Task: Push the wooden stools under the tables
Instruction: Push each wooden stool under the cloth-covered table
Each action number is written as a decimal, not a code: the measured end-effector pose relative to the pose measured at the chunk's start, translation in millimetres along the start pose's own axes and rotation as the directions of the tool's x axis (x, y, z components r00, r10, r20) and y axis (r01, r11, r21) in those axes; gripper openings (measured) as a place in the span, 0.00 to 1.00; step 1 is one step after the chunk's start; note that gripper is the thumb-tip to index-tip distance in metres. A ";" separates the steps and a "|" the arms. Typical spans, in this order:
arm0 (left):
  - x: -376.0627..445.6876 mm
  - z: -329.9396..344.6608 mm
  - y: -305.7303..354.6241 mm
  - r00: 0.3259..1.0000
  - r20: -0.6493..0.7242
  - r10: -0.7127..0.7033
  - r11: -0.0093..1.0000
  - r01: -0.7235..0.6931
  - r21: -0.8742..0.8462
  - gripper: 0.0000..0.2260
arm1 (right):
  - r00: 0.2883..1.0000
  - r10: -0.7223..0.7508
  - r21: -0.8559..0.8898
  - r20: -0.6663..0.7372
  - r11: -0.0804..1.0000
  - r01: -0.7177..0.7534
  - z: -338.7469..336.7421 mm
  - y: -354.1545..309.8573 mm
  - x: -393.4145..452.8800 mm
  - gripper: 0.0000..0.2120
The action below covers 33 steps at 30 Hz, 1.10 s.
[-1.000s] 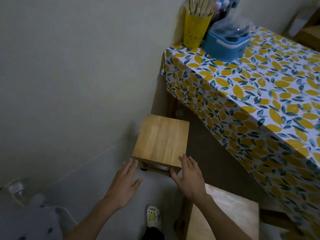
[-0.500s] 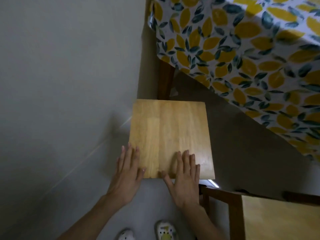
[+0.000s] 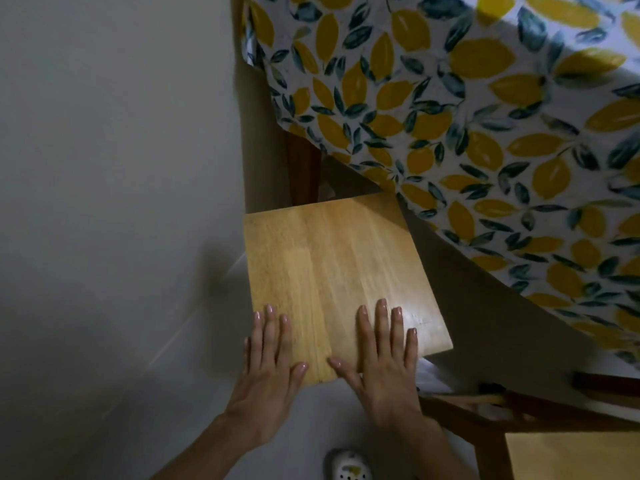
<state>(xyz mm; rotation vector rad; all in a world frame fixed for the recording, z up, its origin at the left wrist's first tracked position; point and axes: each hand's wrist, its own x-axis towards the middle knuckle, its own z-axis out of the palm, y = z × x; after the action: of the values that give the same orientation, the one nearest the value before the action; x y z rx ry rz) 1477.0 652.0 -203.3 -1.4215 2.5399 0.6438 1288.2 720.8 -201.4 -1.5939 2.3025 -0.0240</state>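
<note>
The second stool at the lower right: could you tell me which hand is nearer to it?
Right. The right hand lies flat on the first stool beside the second stool; the left hand lies farther off.

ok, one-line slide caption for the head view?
Both hands, left and right, flat on a wooden stool beside the wall, its far corner under the lemon-print tablecloth.

Both forearms rise from the frame's bottom; the left hand (image 3: 268, 370) and right hand (image 3: 381, 358) lie flat, fingers extended.
</note>
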 end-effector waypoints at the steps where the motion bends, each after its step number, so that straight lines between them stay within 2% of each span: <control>1: 12.4 -1.4 3.4 1.000 0.000 -0.006 1.000 0.006 -0.012 0.32 | 1.000 -0.010 0.004 0.006 1.000 0.010 -4.6 5.4 13.0 0.42; 7: 90.5 -22.3 25.9 0.999 -0.024 -0.041 0.996 0.039 -0.077 0.33 | 0.996 -0.066 0.008 0.059 0.998 0.065 -39.7 37.2 93.5 0.43; 10: 124.2 -38.6 42.7 0.996 0.043 -0.083 0.989 0.088 -0.115 0.39 | 0.990 -0.090 0.005 0.110 0.996 0.090 -58.3 52.5 131.4 0.43; 14: 157.4 -49.4 65.5 0.990 0.056 -0.128 0.979 0.135 -0.150 0.41 | 0.981 -0.131 -0.015 0.144 0.991 0.134 -78.4 73.6 172.7 0.43; 17: 172.3 -50.7 79.5 0.988 0.045 -0.151 0.974 0.156 -0.165 0.40 | 0.973 -0.133 -0.056 0.190 0.988 0.146 -87.1 86.0 192.9 0.44; 20: 178.8 -54.6 86.2 0.983 0.073 -0.171 0.967 0.181 -0.178 0.34 | 0.969 -0.143 -0.047 0.204 0.987 0.156 -91.4 91.2 200.2 0.43; 24: 177.1 -61.2 83.9 0.975 0.134 -0.179 0.961 0.203 -0.188 0.31 | 0.980 -0.168 0.003 0.104 0.986 0.168 -95.6 90.9 187.3 0.39; 27: 166.1 -65.1 80.1 0.982 0.041 -0.186 0.970 0.190 -0.152 0.28 | 0.988 -0.141 0.091 -0.069 0.985 0.147 -91.5 90.7 148.6 0.37; 30: 134.7 -56.4 88.7 0.988 -0.105 -0.113 0.988 0.101 -0.120 0.25 | 0.993 -0.014 0.197 -0.120 0.980 0.037 -83.0 96.3 90.1 0.37; 33: 90.2 -36.4 109.5 0.993 -0.120 0.011 0.994 -0.024 -0.109 0.27 | 0.987 0.115 0.228 -0.109 0.970 -0.088 -71.6 107.5 33.5 0.38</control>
<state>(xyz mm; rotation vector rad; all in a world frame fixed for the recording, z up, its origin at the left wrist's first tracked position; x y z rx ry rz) 1339.0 616.1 -169.8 -1.5175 2.6481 0.7342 1159.9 717.4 -164.8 -1.3963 2.3733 -0.3509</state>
